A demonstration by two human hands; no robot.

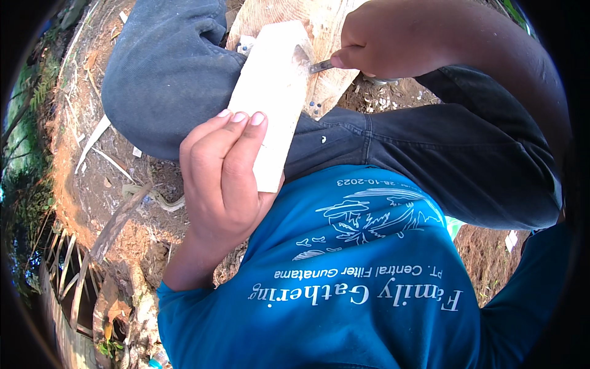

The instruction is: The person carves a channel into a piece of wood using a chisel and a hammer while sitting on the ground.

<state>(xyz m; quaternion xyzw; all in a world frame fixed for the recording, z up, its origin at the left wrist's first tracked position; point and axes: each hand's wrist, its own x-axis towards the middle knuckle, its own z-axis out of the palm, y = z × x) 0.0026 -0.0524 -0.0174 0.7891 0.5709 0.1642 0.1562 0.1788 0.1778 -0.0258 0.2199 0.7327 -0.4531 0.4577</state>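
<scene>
My left hand [224, 169] is closed round the near end of a pale, flat wooden block [270, 98], fingers over its upper face and thumb side hidden beneath. The block slants away from me, its far end cut to angled corners. My right hand [372, 40] grips a narrow metal-bladed tool [321, 66], whose handle is hidden in the fist. The blade's tip meets the block's right edge near the far end, at a hollowed, shaded spot. Under the block's far part is a wooden slab [335, 86] with curved grain and several dark round spots.
My bent legs in dark trousers [166, 80] flank the work. Bare soil [166, 215] with pale wood strips [92, 142] and a dry branch [120, 224] lies at left. Wood chips [393, 98] are scattered beyond my right leg. Green plants [31, 123] grow at the far left.
</scene>
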